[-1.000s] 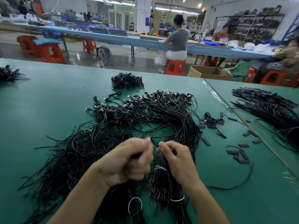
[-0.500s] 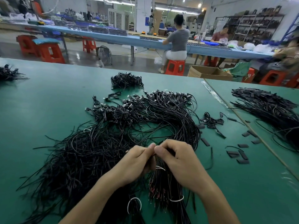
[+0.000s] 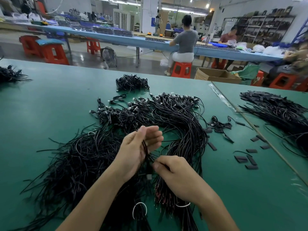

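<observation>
Showing bare forearms (image 3: 93, 202) at near edge; left hand (image 3: 136, 152) and right hand (image 3: 180, 179) bare too, thumbnails (image 3: 155, 166) looking short and plain.

surface: green table (image 3: 50, 114) | on it: black cables (image 3: 175, 117) in heaps, small bundle (image 3: 131, 83), loose black sleeve pieces (image 3: 246, 160)

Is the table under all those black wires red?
No, the table is green, and the black wires lie spread on it.
</observation>
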{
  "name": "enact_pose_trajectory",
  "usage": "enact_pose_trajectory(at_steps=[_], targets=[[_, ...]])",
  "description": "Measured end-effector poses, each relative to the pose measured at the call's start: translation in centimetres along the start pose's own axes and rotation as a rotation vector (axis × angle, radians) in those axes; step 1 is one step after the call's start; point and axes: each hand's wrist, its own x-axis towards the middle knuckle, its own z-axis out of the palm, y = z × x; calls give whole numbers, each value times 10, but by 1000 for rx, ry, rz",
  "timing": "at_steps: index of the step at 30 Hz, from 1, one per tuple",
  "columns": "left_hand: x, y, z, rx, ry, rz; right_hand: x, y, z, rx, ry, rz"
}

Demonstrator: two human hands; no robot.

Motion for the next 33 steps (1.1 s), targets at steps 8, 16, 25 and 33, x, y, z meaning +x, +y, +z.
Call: enact_pose_trajectory(at_steps=[8,16,25,33], targets=[[-16,-5,4,655,-237,-240,5,0,-21,99,244,-81],[-11,19,-2,-392,-469,-373,6,11,-5,252,227,-15],[-4,-11,4,447,20,133,-3,-1,-3,-120,-26,-18],[-18,-5,7,673,-259,-223,-3,-3,-30,15,187,-131]])
